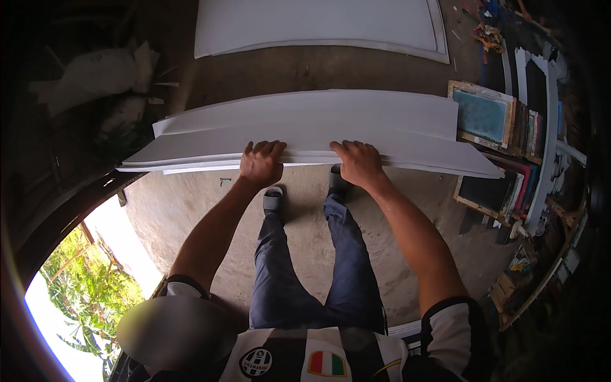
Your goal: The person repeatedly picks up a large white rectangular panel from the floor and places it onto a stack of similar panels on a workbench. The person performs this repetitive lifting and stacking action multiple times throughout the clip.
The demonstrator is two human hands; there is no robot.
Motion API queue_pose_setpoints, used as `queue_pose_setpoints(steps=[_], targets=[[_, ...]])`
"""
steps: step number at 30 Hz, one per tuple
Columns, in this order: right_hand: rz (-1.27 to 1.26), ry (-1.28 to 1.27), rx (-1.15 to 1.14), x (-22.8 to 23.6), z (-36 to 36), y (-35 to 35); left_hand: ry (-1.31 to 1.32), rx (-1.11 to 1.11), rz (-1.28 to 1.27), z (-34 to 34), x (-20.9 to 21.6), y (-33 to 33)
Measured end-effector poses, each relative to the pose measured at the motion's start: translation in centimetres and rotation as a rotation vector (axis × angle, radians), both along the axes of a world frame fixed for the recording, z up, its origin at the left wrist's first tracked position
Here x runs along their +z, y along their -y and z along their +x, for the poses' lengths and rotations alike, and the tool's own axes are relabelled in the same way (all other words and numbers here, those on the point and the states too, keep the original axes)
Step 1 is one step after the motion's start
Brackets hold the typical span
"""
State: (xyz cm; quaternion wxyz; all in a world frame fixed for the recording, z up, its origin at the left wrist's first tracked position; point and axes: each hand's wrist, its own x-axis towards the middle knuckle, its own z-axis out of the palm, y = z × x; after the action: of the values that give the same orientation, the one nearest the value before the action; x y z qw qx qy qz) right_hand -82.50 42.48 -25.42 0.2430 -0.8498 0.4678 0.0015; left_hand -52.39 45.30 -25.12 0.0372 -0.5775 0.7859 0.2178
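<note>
A wide stack of large white sheets [305,124] lies across in front of me, its layered near edge turned toward my body. My left hand [261,163] grips that edge left of the middle, fingers curled over the top sheet. To the right, my right hand [358,162] holds the same edge with its fingers on top. Both thumbs are mostly hidden. The sheets fan slightly out of line, with the far layer shifted back. Both arms reach forward, and my feet stand just under the near edge.
More large white sheets [318,25] lie on the floor farther ahead. At the right stand several framed screens, one with a blue panel [480,116], and a dark one [487,191]. Pale sacks [95,76] sit at the far left. Plants [89,280] show outside, lower left.
</note>
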Motion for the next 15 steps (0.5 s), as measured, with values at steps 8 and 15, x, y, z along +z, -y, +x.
queue_pose_setpoints(steps=[8, 15], targets=[[-0.003, 0.064, -0.024, -2.0, -1.1, 2.9, 0.113, 0.032, 0.287, -2.1, 1.5, 4.9], [0.056, -0.132, -0.009, -0.4, -7.1, 3.2, 0.150, 0.107, 0.360, -1.8, 1.9, 3.9]])
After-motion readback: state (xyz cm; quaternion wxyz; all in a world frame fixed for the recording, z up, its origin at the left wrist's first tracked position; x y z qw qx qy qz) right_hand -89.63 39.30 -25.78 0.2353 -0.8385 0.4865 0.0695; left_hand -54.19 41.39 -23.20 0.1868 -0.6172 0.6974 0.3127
